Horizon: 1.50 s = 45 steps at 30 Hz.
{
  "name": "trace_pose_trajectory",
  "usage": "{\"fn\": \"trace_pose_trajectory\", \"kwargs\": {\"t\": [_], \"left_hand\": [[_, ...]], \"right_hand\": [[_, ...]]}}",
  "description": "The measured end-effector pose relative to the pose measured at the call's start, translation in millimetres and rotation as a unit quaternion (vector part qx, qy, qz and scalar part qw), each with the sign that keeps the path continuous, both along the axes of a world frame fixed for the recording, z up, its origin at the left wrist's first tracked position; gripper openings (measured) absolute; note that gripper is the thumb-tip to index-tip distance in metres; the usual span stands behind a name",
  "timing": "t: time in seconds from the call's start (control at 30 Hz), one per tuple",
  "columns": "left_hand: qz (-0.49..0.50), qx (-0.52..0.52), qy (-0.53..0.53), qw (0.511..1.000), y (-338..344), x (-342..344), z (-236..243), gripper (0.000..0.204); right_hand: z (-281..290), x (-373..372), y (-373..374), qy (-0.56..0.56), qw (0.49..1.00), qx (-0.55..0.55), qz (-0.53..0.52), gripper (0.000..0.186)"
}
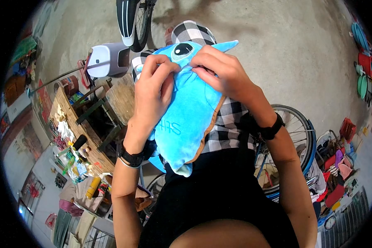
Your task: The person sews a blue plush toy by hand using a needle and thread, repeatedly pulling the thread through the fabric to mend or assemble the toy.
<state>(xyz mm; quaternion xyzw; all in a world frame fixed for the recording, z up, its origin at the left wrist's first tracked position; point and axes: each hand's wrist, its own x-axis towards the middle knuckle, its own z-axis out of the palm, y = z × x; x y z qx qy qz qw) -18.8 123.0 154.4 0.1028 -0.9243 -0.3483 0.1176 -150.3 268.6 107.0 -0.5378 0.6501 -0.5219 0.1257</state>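
Across my lap lies a blue plush character piece (186, 111), soft and flat, with a large black eye, a pointed ear and dark stitched lettering. A brown zipper-like edge (211, 130) runs down its right side. My left hand (155, 84) pinches the fabric just below the eye, fingers bent and pressed together. Close beside it, my right hand (223, 72) pinches the same fabric between thumb and fingers, drawing it into small folds. Whether anything small sits between the fingertips cannot be made out.
A wooden table (91, 136) crowded with scraps and small items stands to my left. Beyond it are a white plastic stool (105, 60) and a bicycle's front wheel (141, 27). A wheel with a blue rim (306, 140) is at my right, near piled shoes (343, 165).
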Motion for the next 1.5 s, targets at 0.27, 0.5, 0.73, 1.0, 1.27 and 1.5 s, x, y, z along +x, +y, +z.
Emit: {"fn": "trace_pose_trajectory", "kwargs": {"t": [0.27, 0.5, 0.73, 1.0, 1.27, 1.5], "left_hand": [[0.001, 0.05, -0.017, 0.999, 4.7, 1.1, 6.8, 0.017], [0.006, 0.06, -0.005, 0.998, 4.2, 2.3, 1.0, 0.016], [0.0, 0.126, 0.008, 0.992, 1.4, 4.2, -1.1, 0.008], [0.034, 0.139, -0.014, 0.99, 6.1, 5.0, 3.9, 0.017], [0.012, 0.041, 0.012, 0.999, 8.9, 2.7, 2.3, 0.022], [0.013, 0.027, 0.015, 0.999, 9.9, 3.7, 0.9, 0.017]], "right_hand": [[-3.7, -0.5, 1.2, -0.004, 1.0, -0.007, 0.0, 0.017], [-3.7, 0.0, 1.8, -0.012, 1.0, -0.01, -0.001, 0.019], [1.7, -0.6, -0.1, -0.005, 1.0, 0.005, 0.001, 0.019], [4.1, -0.9, 4.5, 0.017, 0.999, 0.029, 0.008, 0.015], [5.1, -1.2, 6.0, -0.015, 1.0, 0.015, 0.007, 0.012], [10.2, -0.6, 5.6, -0.055, 0.998, -0.005, 0.0, 0.013]]}}
